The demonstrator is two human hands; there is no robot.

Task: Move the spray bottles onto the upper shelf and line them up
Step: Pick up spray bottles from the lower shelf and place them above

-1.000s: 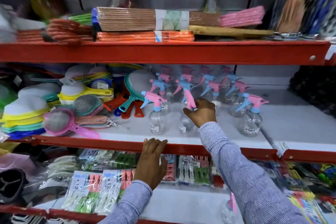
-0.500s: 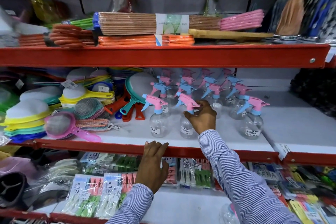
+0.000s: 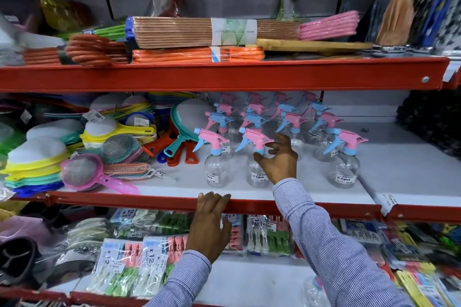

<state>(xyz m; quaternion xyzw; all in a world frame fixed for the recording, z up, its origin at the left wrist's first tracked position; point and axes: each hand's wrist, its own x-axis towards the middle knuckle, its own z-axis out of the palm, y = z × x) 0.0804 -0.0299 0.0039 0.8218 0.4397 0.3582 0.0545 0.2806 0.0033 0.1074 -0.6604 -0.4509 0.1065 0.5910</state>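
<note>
A clear round plastic spray bottle with pink trigger head (image 3: 255, 157), apparently empty and light, is loosely cupped at its neck by the half-open right hand (image 3: 279, 159).

The person wears a long shirt with thin blue and white stripes, and each sleeve ends in a cuff at the wrist, so the left hand (image 3: 208, 227) and right hand (image 3: 279, 161) are bare.
</note>
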